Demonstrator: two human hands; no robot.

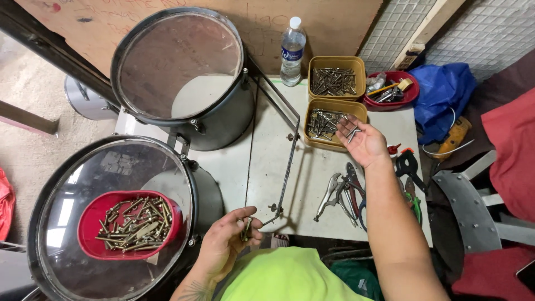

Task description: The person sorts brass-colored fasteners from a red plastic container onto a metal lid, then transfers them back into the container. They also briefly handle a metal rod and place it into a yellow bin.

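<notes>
While L hand grips bolts, R hand cradles hooks.

Near drum cut off below.

Bare white tabletop lies open between the dark drums and the yellow bins, crossed only by a thin metal rod, while pliers crowd the right near edge.

Right hand palm-up with bent metal pieces, beside tan plastic tub of metal hardware. Left hand pinches brass-coloured bolt near clear-headed black drum.
</notes>
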